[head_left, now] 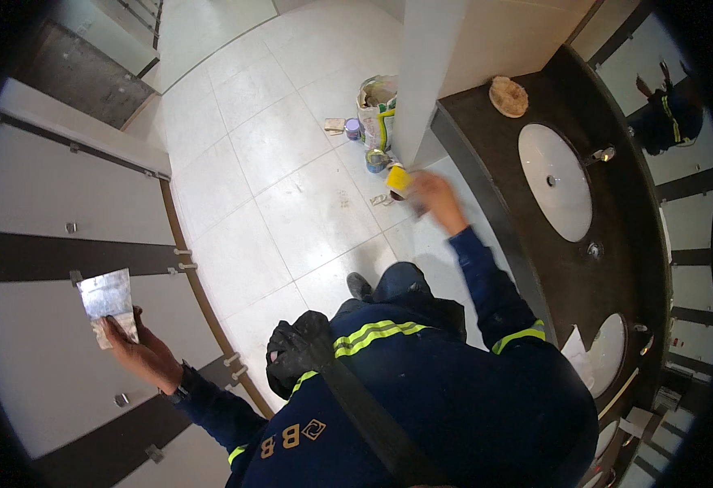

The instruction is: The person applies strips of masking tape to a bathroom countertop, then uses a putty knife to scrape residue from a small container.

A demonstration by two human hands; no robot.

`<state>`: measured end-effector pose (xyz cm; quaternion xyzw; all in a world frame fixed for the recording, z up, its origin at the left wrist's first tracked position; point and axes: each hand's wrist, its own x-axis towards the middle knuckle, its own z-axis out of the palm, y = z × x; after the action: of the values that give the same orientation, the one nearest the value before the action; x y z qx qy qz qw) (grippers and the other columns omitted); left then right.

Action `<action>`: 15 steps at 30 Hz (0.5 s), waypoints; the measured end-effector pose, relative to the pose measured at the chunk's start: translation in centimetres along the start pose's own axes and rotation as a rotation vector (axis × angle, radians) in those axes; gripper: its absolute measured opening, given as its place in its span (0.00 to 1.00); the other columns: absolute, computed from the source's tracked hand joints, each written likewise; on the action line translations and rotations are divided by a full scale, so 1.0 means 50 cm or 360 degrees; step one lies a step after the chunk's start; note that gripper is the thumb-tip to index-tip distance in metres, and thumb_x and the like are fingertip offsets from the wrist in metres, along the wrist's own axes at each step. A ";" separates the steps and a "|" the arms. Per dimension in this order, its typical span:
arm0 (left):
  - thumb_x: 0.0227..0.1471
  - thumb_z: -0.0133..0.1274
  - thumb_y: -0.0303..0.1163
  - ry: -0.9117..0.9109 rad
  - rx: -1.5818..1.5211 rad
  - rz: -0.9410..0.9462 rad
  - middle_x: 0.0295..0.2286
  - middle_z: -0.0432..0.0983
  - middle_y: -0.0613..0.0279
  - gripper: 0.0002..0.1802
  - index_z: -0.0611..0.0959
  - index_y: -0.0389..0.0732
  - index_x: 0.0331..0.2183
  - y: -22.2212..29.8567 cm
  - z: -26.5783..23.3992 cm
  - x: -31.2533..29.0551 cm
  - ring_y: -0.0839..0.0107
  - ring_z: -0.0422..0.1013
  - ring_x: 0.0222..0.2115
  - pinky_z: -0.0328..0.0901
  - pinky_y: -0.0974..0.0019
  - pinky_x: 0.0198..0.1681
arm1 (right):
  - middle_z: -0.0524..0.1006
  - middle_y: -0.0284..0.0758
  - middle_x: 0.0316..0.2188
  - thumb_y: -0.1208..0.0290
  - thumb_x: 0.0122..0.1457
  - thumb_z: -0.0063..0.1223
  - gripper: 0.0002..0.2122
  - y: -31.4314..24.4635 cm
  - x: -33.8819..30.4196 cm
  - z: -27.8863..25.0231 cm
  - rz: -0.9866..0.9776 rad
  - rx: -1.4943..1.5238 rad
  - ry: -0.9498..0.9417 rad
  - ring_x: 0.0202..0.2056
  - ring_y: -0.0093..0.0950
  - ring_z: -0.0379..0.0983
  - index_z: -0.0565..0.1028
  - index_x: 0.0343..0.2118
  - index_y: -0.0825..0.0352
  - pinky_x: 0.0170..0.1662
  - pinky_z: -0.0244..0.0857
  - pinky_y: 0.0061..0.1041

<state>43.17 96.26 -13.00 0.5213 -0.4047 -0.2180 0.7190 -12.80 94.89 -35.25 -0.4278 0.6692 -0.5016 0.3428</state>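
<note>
At the left, my left hand [141, 351] grips a broad, shiny metal putty knife [106, 294], its flat blade tilted up in front of the light cubicle doors. My right hand [438, 199] reaches out to the right over the floor, its fingers curled and smeared by motion. Close to those fingers is a small yellow object [398, 180]; whether it is in the hand or behind it, I cannot tell. A dark blurred shape hangs just below the same fingers.
Beyond my right hand, an open bag [377, 110], a purple-lidded can [352, 128] and another can [376, 160] stand on the tiled floor [279, 195]. The dark counter [495, 154] at right holds sinks [556, 183] and a fluffy tan pad [508, 98]. Cubicle doors [72, 191] line the left.
</note>
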 end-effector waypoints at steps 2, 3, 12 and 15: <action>0.71 0.48 0.41 0.0004 0.0065 -0.0122 0.48 0.77 0.52 0.24 0.76 0.30 0.55 -0.014 0.036 0.039 0.66 0.75 0.46 0.72 0.64 0.50 | 0.82 0.33 0.35 0.66 0.70 0.53 0.11 0.102 0.085 -0.156 0.0137 0.0171 0.0155 0.37 0.24 0.79 0.80 0.45 0.69 0.39 0.74 0.26; 0.71 0.47 0.39 -0.0035 0.0136 -0.0135 0.50 0.76 0.51 0.23 0.75 0.31 0.57 -0.050 0.018 0.070 0.65 0.74 0.46 0.72 0.63 0.51 | 0.82 0.32 0.35 0.63 0.71 0.52 0.14 0.085 0.114 -0.194 0.0051 -0.0080 0.0309 0.37 0.25 0.78 0.80 0.44 0.70 0.41 0.72 0.26; 0.69 0.50 0.39 -0.0491 0.0262 -0.0679 0.49 0.77 0.55 0.23 0.75 0.32 0.56 -0.442 0.318 0.203 0.68 0.74 0.49 0.70 0.63 0.53 | 0.83 0.48 0.41 0.56 0.66 0.54 0.21 0.347 0.250 -0.459 0.0557 -0.0945 0.0914 0.41 0.40 0.82 0.80 0.44 0.74 0.48 0.72 0.36; 0.70 0.47 0.29 -0.0844 0.0107 -0.1019 0.51 0.75 0.54 0.19 0.72 0.33 0.58 -0.574 0.357 0.293 0.69 0.74 0.48 0.74 0.63 0.51 | 0.83 0.50 0.42 0.55 0.66 0.55 0.22 0.341 0.302 -0.361 0.0632 -0.0389 0.1057 0.45 0.42 0.81 0.80 0.45 0.74 0.51 0.71 0.38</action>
<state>40.27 64.89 -32.10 0.5697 -0.4003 -0.5440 0.4682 -38.73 90.08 -47.42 -0.1425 0.8678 -0.4534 0.1450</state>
